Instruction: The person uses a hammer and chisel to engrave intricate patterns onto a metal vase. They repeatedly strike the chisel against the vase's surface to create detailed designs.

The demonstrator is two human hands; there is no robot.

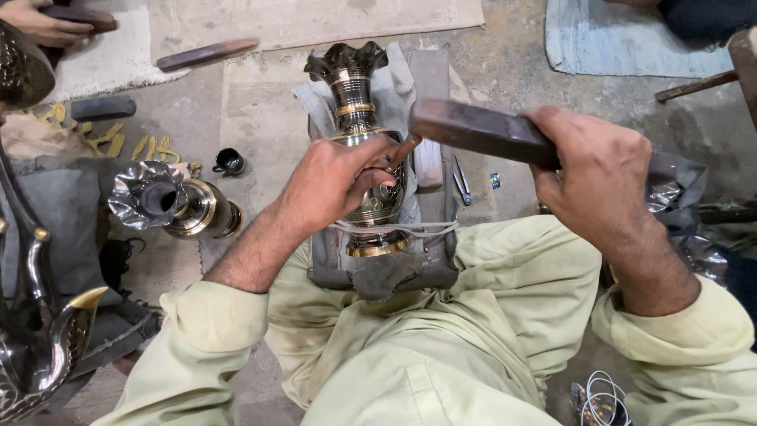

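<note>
Vase [359, 102], dark metal with brass bands and a frilled mouth, lies at centre frame on a grey cloth [394, 79] over a padded block [432, 260], mouth toward the top of the frame, foot toward the person's lap. White cord [426, 229] crosses the block near the vase's foot.

Left hand [331, 181] sits on the vase's belly, fingers [377, 177] clamped around a small chisel-like tool [404, 150], tip hidden against the metal. Right hand [599, 173], right of centre, has fingers wrapped tight on a dark wooden mallet [473, 130]; the mallet head hangs just above the tool's upper end, contact not clear.

Beside the block on the right: small pliers [462, 181] on the floor [512, 71]. Person's pale green trousers and sleeves fill the bottom of the frame.

Left of centre: second vase [177, 205], same frilled mouth, lying on its side with the opening facing the camera. Just above it, a small black cup [229, 162]. Yellowish scraps [110, 142] scattered at left. Upper left: dark wooden stick [206, 55] on a pale mat, dark bar [102, 107] below it, and another person's hand [35, 24] holding a dark piece in the corner. Lower left edge: a dark spouted vessel with a brass tip [47, 347]. Upper right: blue cloth [623, 39] on the floor. Bottom right: coil of white wire [603, 394].
</note>
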